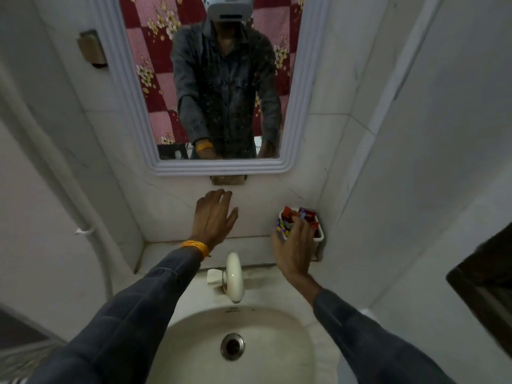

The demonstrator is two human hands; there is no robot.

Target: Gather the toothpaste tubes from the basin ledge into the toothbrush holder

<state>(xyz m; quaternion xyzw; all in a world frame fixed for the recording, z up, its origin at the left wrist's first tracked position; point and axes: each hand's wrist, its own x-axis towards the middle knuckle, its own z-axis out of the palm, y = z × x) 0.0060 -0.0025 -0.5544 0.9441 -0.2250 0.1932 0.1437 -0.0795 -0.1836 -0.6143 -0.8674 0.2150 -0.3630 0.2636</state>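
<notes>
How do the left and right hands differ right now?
The left hand is spread flat toward the wall below the mirror, touching nothing visible; the right hand curls over the toothbrush holder. The left wrist wears an orange band; the right wrist is bare. Both hands look empty and come from dark sleeves.

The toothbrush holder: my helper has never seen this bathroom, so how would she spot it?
Start at the basin tap and look right to the wall corner. The toothbrush holder is the small white cup there, the only thing stuffed with red tubes.
</notes>
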